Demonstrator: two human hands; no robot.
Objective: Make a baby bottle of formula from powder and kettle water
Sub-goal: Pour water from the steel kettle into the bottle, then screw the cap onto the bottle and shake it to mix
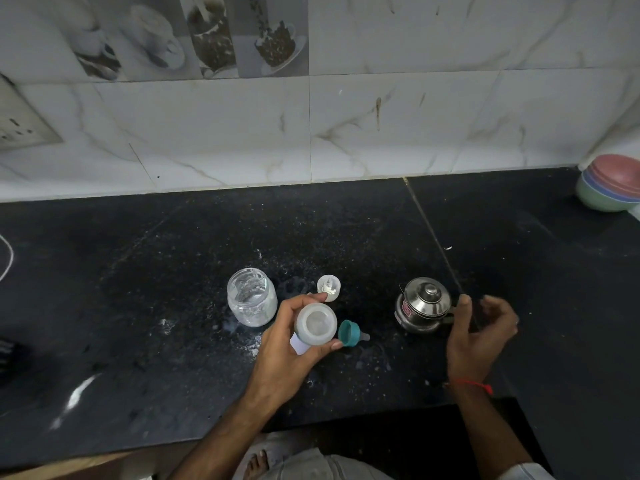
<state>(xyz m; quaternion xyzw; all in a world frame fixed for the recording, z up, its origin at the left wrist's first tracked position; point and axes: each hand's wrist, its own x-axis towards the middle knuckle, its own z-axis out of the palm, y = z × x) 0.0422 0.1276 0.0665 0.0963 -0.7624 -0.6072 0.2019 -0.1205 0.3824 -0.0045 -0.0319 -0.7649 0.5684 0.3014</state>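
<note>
Bottle (316,324) of pale liquid in left hand's (287,341) grip; right hand (479,336) loosely open, empty.

You've got a black speckled stone counter (173,271), dusted with white powder around the middle. On it: clear jar (251,296) standing open, small white cap (329,287) just behind the bottle area, teal ring with teat (351,334) lying on its side, steel kettle (424,304) to the right. Stacked coloured bowls (611,183) sit at the far right by the wall.
</note>
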